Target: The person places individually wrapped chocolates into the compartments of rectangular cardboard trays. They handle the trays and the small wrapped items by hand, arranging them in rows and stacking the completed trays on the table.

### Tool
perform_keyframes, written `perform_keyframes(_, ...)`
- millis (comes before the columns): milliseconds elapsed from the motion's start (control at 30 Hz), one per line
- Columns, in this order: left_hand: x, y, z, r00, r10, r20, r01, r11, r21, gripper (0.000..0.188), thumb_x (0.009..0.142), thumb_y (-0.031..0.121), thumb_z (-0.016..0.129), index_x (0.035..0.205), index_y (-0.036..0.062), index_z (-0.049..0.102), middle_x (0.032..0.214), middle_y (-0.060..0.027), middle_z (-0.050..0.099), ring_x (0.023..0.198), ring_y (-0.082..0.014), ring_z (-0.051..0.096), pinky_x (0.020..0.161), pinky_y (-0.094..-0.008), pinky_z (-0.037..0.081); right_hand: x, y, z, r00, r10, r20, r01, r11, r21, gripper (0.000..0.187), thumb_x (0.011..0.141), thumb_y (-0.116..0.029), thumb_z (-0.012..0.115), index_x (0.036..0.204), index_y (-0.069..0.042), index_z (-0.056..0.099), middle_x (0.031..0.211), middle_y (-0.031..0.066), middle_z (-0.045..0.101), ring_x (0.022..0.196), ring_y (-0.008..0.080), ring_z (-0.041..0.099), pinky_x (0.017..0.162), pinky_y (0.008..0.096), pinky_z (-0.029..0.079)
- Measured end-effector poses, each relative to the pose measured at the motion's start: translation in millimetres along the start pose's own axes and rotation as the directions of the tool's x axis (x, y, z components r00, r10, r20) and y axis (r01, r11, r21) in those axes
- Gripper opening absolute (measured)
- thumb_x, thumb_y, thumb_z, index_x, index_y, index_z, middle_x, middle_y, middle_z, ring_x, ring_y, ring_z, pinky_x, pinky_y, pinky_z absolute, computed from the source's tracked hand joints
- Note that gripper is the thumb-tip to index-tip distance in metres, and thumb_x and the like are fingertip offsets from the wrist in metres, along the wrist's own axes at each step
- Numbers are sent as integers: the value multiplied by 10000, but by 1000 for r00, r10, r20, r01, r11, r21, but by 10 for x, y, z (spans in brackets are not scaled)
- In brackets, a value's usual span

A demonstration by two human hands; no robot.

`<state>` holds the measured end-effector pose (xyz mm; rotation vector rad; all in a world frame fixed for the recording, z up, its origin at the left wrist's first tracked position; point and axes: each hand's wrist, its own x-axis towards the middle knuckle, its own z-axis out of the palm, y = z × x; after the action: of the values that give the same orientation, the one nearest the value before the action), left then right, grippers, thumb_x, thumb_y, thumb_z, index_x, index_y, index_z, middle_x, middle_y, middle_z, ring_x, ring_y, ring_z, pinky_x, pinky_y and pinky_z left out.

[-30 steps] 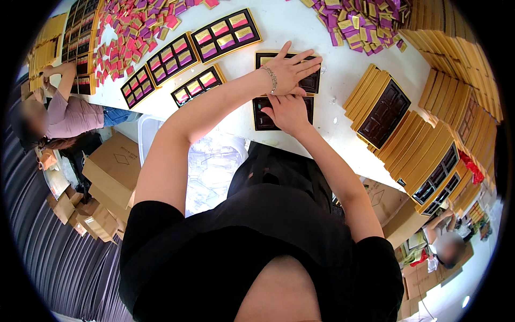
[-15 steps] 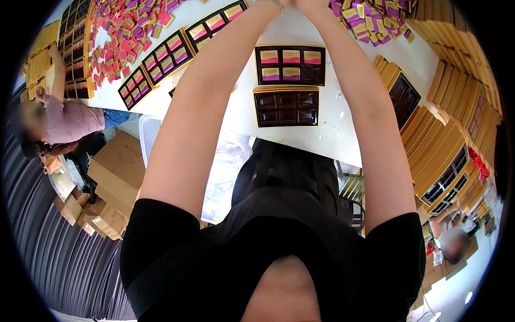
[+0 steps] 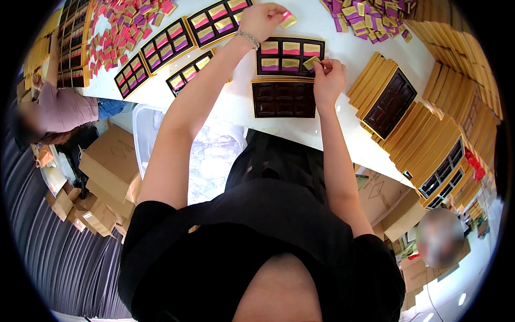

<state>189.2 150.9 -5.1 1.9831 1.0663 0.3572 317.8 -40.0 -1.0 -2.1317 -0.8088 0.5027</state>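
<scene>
My left hand (image 3: pixel 264 22), with a bracelet at the wrist, pinches a small pink-and-gold wrapped piece (image 3: pixel 288 20) beyond the far edge of a black compartment tray (image 3: pixel 258 60). My right hand (image 3: pixel 329 81) grips a purple-and-gold wrapped piece (image 3: pixel 311 64), tilted over the tray's near right compartment. Pink-and-gold pieces (image 3: pixel 291 49) fill the tray's far row; purple-and-gold ones (image 3: pixel 271 64) lie in the near row. Against its near side, a second dark tray (image 3: pixel 283 99) shows bare compartments.
Filled trays (image 3: pixel 167 45) line the left, beside a pink pile (image 3: pixel 123 32). A purple pile (image 3: pixel 370 19) lies far right. Stacked trays (image 3: pixel 389 102) stand right. A clear plastic bin (image 3: pixel 146 142) sits below the table edge. Co-workers (image 3: pixel 67 110) are at both sides.
Both hands have come back from the far side, each now holding a wrapped piece. My left hand is left of centre; the right is at the tray's near right corner.
</scene>
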Motion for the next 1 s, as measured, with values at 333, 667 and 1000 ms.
perform_keyframes(333,-696,246,-144,1000,5,-20,-6,996,-83,277,900,140,600,1171,141,659,917,-66,712,805,-129,688,743,-271,559,-92,258,-42,736,-666,117,638,626,-448,344,766,-33,630,1101,-103,664,1016,51,618,998,253,566,798,385,454)
perform_keyframes(667,-1910,161,447,780,-551,-297,254,712,-655,125,826,85,690,924,10,668,770,-48,695,701,-102,655,635,-235,512,63,312,-122,834,-503,226,551,757,-350,196,799,-196,702,942,-86,627,914,71,605,860,280,562,735,403,434)
perform_keyframes(1000,-2037,152,769,757,-219,-616,302,953,32,211,726,171,754,706,64,574,792,-70,562,851,-291,496,787,-394,417,-428,104,-169,725,-635,267,689,678,-256,424,786,-124,697,1177,-16,569,1248,145,564,1169,323,526,990,434,410)
